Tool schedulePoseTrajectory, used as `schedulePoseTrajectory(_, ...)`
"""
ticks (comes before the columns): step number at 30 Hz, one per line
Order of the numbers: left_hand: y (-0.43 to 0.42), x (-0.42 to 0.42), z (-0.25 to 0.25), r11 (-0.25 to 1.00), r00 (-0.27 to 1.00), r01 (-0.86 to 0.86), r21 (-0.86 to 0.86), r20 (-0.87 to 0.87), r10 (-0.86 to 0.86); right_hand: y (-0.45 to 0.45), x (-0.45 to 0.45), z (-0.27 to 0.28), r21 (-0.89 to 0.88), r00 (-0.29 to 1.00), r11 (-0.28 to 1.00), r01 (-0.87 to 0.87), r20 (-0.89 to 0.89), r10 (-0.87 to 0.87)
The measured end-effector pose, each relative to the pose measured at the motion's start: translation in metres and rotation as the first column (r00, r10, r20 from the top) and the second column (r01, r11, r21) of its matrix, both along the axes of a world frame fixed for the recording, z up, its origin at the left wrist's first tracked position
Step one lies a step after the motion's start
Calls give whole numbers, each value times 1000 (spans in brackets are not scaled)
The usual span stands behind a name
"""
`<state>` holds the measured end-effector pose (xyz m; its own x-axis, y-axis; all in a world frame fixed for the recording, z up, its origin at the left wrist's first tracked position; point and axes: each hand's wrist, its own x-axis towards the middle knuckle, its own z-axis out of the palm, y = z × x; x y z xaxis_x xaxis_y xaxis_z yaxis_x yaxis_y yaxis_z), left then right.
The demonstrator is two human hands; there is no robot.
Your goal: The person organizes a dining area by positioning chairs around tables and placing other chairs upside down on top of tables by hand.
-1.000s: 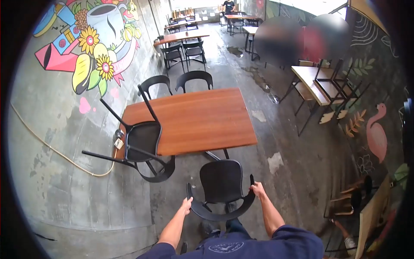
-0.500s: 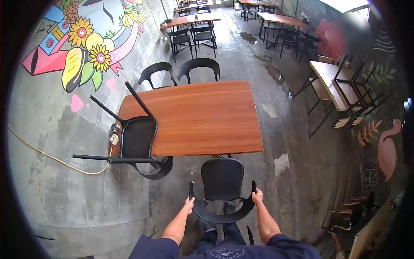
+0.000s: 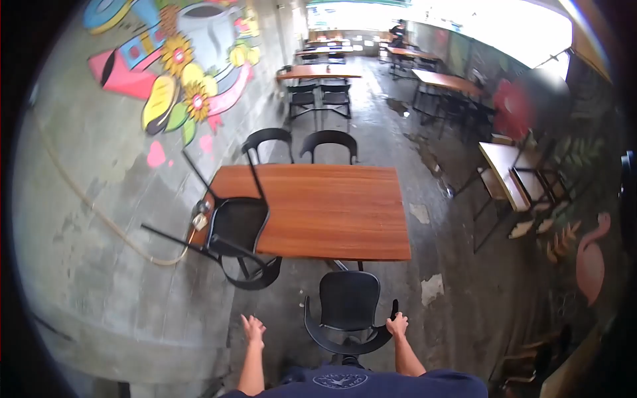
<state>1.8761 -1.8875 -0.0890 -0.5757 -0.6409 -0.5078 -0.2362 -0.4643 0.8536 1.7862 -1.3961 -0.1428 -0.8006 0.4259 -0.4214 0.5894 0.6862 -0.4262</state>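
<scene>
A black chair (image 3: 350, 302) stands in front of me, its seat close to the near edge of the wooden table (image 3: 332, 212). My right hand (image 3: 397, 324) is closed around the right end of its curved backrest. Apart from the chair, my left hand (image 3: 253, 329) hangs in the air to its left, fingers spread and nothing in them. Beyond that hand, an upturned black chair (image 3: 237, 225) rests at the table's left end with its legs pointing up and outward.
Two black chairs (image 3: 330, 140) stand at the table's far side. A painted wall with a hose (image 3: 109, 225) runs along the left. At right, a lighter table (image 3: 501, 169) carries upturned chairs. More tables (image 3: 318, 71) and a distant person (image 3: 398, 32) are farther back.
My left hand has let go of the chair's backrest and moved left, its fingers opening. My right hand keeps its hold. The view has tilted up, showing more of the far room.
</scene>
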Motion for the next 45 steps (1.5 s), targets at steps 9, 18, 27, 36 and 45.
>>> schedulePoseTrajectory(9,-183,5,75,979,951,-177,-104,-274,143,-193,-18,78,-74,810,919,-386,-504,300)
schedulePoseTrajectory(18,-375,-141,180,830,892,-208,-517,-448,-55,-472,-113,226,-101,441,743,-661,-854,276)
schedulePoseTrajectory(27,-428,-193,198,933,761,108,-343,-576,-300,-538,-113,252,-617,719,561,-552,-693,-54)
schedulePoseTrajectory(36,-388,-100,192,833,518,387,-395,-654,-551,-471,20,267,-590,687,542,-599,-726,-31)
schedulePoseTrajectory(45,-311,-8,281,874,535,221,-433,-695,-480,-428,121,286,-842,664,293,-452,-537,-520)
